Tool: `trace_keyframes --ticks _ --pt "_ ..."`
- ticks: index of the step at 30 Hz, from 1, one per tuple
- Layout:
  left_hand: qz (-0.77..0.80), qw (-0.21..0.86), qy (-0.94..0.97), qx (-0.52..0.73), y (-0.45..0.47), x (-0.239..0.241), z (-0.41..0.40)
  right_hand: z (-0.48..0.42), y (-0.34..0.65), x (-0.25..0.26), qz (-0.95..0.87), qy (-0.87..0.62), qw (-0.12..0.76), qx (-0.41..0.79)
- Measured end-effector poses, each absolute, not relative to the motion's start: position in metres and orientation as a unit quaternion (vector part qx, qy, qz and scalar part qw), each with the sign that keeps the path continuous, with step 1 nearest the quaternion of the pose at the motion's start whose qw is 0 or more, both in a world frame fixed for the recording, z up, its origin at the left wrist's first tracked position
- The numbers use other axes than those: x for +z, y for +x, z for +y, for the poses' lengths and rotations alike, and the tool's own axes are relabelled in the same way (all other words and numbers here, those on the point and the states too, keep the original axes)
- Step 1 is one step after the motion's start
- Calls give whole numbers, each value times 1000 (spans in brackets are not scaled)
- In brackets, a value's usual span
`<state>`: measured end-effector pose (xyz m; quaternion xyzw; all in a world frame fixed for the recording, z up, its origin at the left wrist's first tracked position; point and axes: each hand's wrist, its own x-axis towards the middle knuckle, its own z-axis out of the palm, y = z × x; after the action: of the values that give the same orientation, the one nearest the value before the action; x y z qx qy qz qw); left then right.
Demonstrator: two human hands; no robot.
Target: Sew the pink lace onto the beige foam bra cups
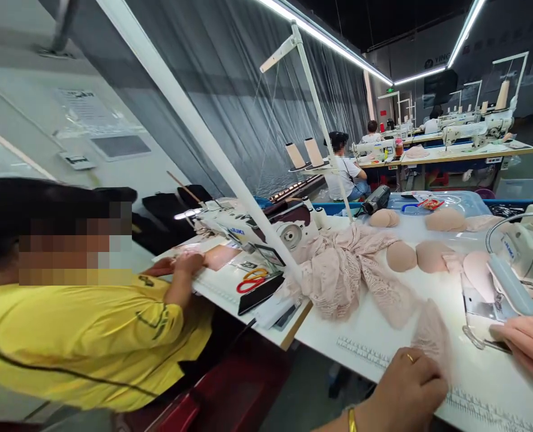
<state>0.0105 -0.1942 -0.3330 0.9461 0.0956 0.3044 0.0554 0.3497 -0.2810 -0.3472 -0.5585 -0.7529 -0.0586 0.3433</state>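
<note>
My left hand, with a gold ring and bracelet, is closed on the lower end of a pale pink lace piece at the table's front. At the right edge, my right hand has its fingers together around the end of a thin looped metal tool; its kind is unclear. Just behind that hand is a white sewing machine, with its lit plate partly showing. Beige moulded bra cups lie beside it, one reaching the plate. A heap of gathered pink lace lies left of the cups.
A co-worker in a yellow shirt sits at the left by another sewing machine. Red-and-orange-handled scissors lie there. A white thread stand pole slants between the tables. A blue bin stands behind the cups; rulers line the front edge.
</note>
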Motion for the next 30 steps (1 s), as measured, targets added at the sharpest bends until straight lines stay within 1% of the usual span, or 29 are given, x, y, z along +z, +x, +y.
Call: trace_keyframes --ticks 2,4,6,8,10,13,19,20,23,26,28,30 --pt "75 136 932 327 12 -328 -200 -286 324 -322 -783 -530 323 -46" --pt "94 208 913 338 11 -316 -204 -287 298 -303 -800 -506 322 -24" --pt "123 256 894 347 8 -303 -204 -283 277 -294 -810 -497 311 -15" --pt "150 278 880 354 6 -294 -203 -275 260 -294 -822 -488 292 -16" --pt "186 290 873 346 5 -289 -203 -266 248 -297 -831 -481 280 6" --pt "244 305 871 299 6 -289 -202 -256 235 -294 -822 -491 284 56" --pt "307 290 862 279 15 -295 -191 -260 233 -272 -761 -534 350 118" --pt "307 285 865 276 16 -294 -188 -260 234 -271 -766 -530 344 121" --pt "294 281 875 264 19 -296 -185 -257 233 -280 -807 -501 291 112" --pt "289 289 874 262 19 -305 -182 -248 224 -293 -812 -513 261 101" --pt "285 293 872 269 17 -310 -179 -244 218 -295 -801 -524 275 90" --pt "284 314 861 281 14 -310 -175 -244 215 -292 -783 -529 311 101"
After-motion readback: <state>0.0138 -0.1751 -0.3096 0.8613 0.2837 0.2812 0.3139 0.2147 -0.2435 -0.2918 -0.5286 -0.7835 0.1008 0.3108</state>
